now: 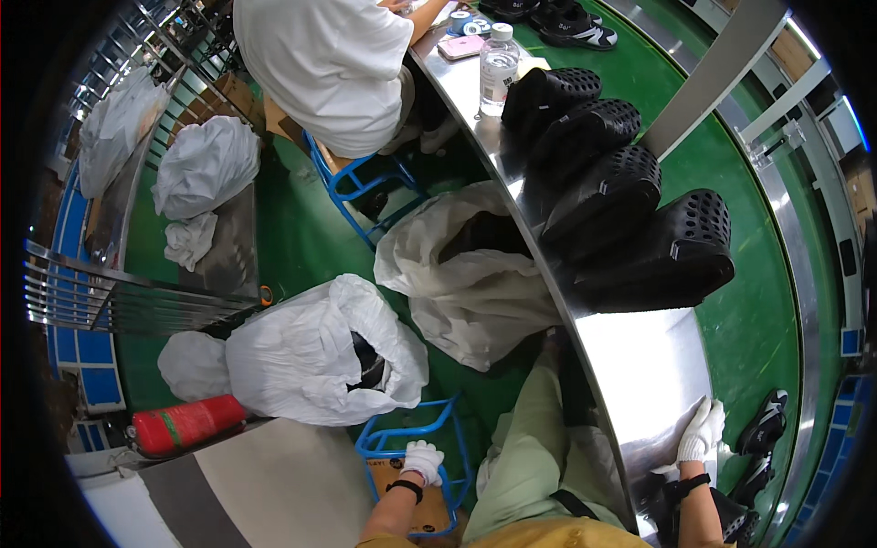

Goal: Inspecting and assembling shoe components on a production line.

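A blue stool point(433, 511) is set on the green floor point(297, 233) and seems, though partly hidden, to be grasped by the curled fingers of the gloved left hand point(422, 460). The gloved right hand point(702, 431) is rested near the tabletop's point(639, 365) edge, fingers released, well apart from the perforated black footwear point(607, 196).

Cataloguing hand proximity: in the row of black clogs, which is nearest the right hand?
The end clog farthest from the bottle; the others lie farther from the right hand.
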`<action>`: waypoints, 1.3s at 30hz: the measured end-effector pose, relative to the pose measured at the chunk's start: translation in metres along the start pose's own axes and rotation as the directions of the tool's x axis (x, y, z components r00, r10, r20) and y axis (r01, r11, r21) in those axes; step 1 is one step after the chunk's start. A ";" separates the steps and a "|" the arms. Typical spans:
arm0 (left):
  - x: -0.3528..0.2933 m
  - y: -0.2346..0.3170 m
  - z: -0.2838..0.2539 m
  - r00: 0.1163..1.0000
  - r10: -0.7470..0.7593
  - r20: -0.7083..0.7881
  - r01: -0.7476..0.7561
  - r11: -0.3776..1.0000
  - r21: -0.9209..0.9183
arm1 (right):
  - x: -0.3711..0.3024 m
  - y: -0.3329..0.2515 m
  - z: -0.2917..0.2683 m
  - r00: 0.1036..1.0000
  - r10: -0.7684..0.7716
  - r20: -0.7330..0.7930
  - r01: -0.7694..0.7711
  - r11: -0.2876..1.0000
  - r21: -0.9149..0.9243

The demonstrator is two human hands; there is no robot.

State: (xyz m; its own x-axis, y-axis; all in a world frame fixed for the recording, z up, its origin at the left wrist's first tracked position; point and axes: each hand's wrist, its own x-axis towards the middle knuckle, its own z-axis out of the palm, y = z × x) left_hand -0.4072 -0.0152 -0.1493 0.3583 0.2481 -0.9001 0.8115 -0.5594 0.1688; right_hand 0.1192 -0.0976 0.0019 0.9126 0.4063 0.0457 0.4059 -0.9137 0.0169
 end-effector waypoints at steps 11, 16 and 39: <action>0.015 0.005 -0.032 0.982 -0.013 0.190 -0.023 0.982 0.186 | -0.010 -0.018 -0.023 0.992 0.002 -0.127 0.019 0.987 0.159; -0.177 0.110 -0.454 0.512 0.723 -0.464 -0.801 0.206 -0.562 | -0.007 -0.034 -0.019 0.987 -0.092 -0.131 0.111 0.983 0.146; 0.058 0.051 -0.291 0.314 0.947 0.071 -0.873 0.317 -0.371 | 0.013 -0.008 -0.034 0.997 -0.071 0.000 0.068 0.951 0.302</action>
State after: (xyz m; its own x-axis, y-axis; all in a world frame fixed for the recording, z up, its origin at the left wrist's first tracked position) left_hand -0.2102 0.2011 -0.0762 0.8480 -0.5080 -0.1510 0.1159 -0.1002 0.9882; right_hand 0.1265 -0.0854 0.0366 0.8815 0.4701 0.0441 0.4623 -0.8404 -0.2828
